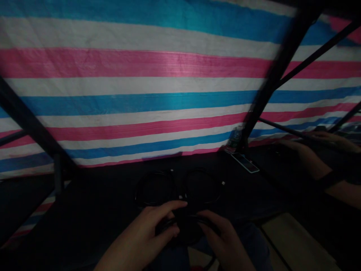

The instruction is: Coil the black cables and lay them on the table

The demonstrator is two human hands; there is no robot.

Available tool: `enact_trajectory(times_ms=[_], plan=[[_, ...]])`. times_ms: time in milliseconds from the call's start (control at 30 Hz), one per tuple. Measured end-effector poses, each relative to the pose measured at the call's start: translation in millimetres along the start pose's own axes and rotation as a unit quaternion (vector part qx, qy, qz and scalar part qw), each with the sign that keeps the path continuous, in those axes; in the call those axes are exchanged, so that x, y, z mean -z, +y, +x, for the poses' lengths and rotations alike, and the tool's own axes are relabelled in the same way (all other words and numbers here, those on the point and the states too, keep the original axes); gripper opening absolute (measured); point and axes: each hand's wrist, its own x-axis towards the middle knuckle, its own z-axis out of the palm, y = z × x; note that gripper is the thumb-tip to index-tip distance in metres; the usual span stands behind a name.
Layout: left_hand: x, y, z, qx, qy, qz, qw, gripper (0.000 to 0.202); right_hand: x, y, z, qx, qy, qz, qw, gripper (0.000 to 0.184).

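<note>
On cable (186, 219) — left hand (149, 233), curled

Place: makeshift work stall, tent-like.
Wall: tarp (141, 94) striped blue, pink and white, hung behind the table (98, 203).
Frame: black poles (276, 71) slanting across the tarp.
Table: long, dark-covered, set against the tarp.
Items: black cables (155, 188) coiled on the table; phone (244, 162) and bottle (234, 137) beside a pole.
Staffing: a second person's arm (313, 162) at the right.
Lighting: dim.

The left hand (152, 230) and right hand (224, 241) are bare to the forearms, above dark blue trousers (251, 241).
</note>
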Motion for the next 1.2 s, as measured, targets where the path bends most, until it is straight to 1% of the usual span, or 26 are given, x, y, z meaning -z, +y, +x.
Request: enact_trajectory(times_ms=[67,133,167,233,300,333,400,467,567,633,667,733,800,833,867,933,1000,1033,1067,1133,1200], plan=[[-4.0,6,-1,0.006,-0.016,0.010,1.000,0.048,-5,-5,-2,0.052,-0.045,-0.028,0.997,0.021],[-5.8,12,-1,0.004,-0.027,0.023,0.999,0.050,-9,-14,-4,0.094,-0.112,-0.046,0.988,0.021],[-5.5,13,0,0.002,-0.033,0.029,0.999,0.051,-9,-19,-4,0.105,-0.125,-0.052,0.985,0.021],[-2.8,13,1,0.001,-0.029,0.038,0.999,0.050,-8,-26,-7,0.109,-0.119,-0.054,0.985,0.019],[1.6,10,2,-0.002,-0.012,0.035,0.999,0.044,-4,-27,-10,0.088,-0.092,-0.045,0.991,0.021],[4.0,8,2,-0.005,-0.003,0.030,1.000,0.039,-1,-25,-11,0.071,-0.072,-0.038,0.994,0.025],[7.9,5,3,-0.015,0.010,0.022,1.000,0.028,3,-17,-13,0.037,-0.041,-0.020,0.998,0.036],[10.3,2,3,-0.019,0.019,0.019,0.999,0.021,5,-9,-12,0.023,-0.031,0.001,0.999,0.039],[11.7,4,0,-0.016,0.049,0.029,0.998,0.018,4,-3,-5,0.048,-0.042,0.007,0.998,0.030],[12.2,9,-4,-0.021,0.070,0.033,0.997,0.016,1,-3,0,0.063,-0.042,0.002,0.997,0.022],[12.5,12,-6,-0.026,0.077,0.033,0.996,0.015,-1,-4,2,0.060,-0.043,0.005,0.997,0.021],[13.5,19,-10,-0.041,0.082,0.021,0.996,0.013,-4,-5,1,0.024,-0.066,0.035,0.997,0.029],[15.2,25,-13,-0.062,0.088,0.002,0.994,0.012,-6,-4,-3,-0.033,-0.126,0.084,0.988,0.041],[16.4,26,-14,-0.072,0.100,-0.007,0.992,0.011,-7,-3,-6,-0.055,-0.163,0.110,0.979,0.044],[17.9,26,-15,-0.080,0.127,-0.013,0.989,0.010,-8,-1,-9,-0.071,-0.203,0.132,0.968,0.046],[21.6,22,-18,-0.088,0.211,-0.019,0.973,0.007,-9,2,-14,-0.082,-0.269,0.157,0.947,0.042],[25.8,16,-20,-0.088,0.300,-0.027,0.949,0.006,-10,4,-16,-0.081,-0.294,0.168,0.937,0.037],[27.5,13,-21,-0.087,0.334,-0.035,0.938,0.008,-11,4,-15,-0.078,-0.288,0.172,0.939,0.035],[28.7,11,-21,-0.084,0.355,-0.048,0.930,0.010,-11,4,-14,-0.071,-0.267,0.180,0.944,0.034],[28.8,7,-22,-0.073,0.385,-0.083,0.916,0.013,-11,3,-9,-0.055,-0.207,0.204,0.955,0.035],[25.5,6,-19,-0.061,0.416,-0.138,0.897,0.018,-11,1,-5,-0.046,-0.156,0.227,0.960,0.037]])
